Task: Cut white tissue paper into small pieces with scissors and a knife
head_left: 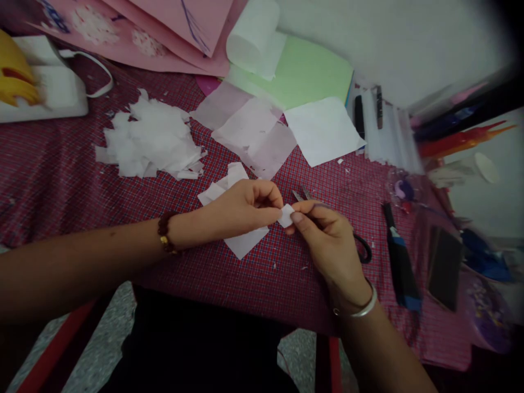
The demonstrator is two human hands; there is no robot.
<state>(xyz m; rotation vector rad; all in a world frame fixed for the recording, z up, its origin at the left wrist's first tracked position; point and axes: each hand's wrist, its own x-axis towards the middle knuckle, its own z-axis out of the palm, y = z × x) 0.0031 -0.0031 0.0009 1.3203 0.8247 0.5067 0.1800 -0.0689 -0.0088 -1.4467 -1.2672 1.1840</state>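
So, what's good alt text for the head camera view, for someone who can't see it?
A person's left hand and right hand hold a small white paper over a checked tablecloth. Scissors lie by the right hand; a heap of white paper pieces lies farther left.

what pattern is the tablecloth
The tablecloth has a fine check, mostly red, clearest in the head view.
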